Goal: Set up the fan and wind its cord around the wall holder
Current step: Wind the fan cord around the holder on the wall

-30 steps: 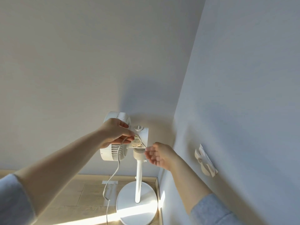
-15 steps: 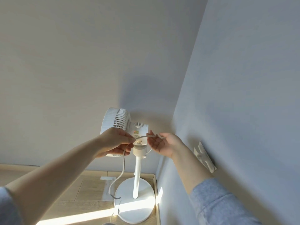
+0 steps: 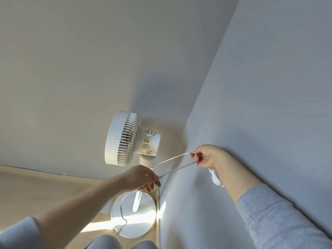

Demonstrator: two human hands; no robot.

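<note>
A white pedestal fan (image 3: 124, 139) stands upright in the room's corner on its round base (image 3: 143, 229). Its white cord (image 3: 175, 168) leaves the neck, loops through my right hand (image 3: 206, 156), and runs back taut to my left hand (image 3: 143, 177). Both hands pinch the cord. My right hand is close to the right wall. Below its wrist sits the white wall holder (image 3: 215, 178), partly hidden by my forearm. The rest of the cord hangs from my left hand down to the floor (image 3: 123, 218).
Two plain walls meet just behind the fan. The floor is light wood (image 3: 45, 191) with a patch of sunlight near the base. My knees (image 3: 106, 242) show at the bottom edge.
My right hand has pulled the cord rightward toward the wall, stretching it taut. My left hand has dropped below the fan head, which now shows in full.
</note>
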